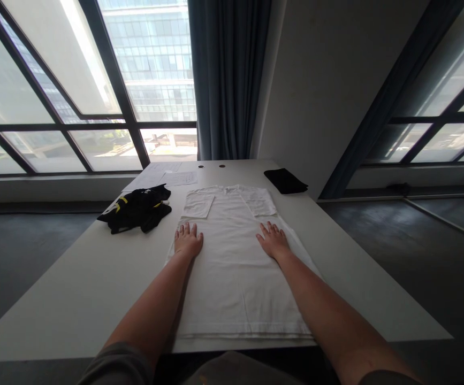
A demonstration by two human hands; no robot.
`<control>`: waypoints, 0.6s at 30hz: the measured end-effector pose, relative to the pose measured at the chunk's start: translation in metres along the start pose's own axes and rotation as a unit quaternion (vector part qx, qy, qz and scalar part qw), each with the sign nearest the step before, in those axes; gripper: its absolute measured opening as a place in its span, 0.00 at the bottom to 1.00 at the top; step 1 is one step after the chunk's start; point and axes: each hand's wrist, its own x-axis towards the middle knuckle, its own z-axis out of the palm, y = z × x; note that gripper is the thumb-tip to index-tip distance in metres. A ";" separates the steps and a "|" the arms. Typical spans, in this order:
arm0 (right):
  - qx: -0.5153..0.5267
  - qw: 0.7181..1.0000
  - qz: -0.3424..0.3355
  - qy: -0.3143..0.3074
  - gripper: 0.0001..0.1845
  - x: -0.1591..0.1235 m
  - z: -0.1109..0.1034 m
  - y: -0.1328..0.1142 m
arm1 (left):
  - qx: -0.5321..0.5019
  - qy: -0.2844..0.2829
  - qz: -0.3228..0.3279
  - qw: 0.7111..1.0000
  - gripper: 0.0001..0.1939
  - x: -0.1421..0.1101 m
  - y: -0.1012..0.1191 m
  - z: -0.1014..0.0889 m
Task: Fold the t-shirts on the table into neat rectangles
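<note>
A white T-shirt (234,267) lies spread on the table, its hem toward me and its collar at the far end. Both sleeves are folded inward over the body of the shirt. My left hand (189,240) rests flat on the shirt's left side just below the sleeve, fingers apart. On the opposite side, my right hand (273,240) lies flat near the right edge, its fingers also spread. Neither hand grips the cloth. A few light creases run across the fabric.
The white table (75,299) carries a crumpled black garment (137,208) with yellow marks at left. A folded black cloth (286,181) lies at the back right. Paper sheets (163,175) sit at the back left. A blue curtain (232,80) hangs behind.
</note>
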 end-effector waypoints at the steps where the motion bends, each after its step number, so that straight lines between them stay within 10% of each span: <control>1: -0.001 1.000 0.000 0.000 0.38 0.000 -0.001 0.000 | 0.002 0.002 0.000 1.000 0.37 0.000 0.000 0.000; 18: 0.011 1.000 -0.004 0.001 0.38 0.016 -0.003 -0.002 | -0.002 0.014 -0.005 1.000 0.37 0.013 0.001 0.005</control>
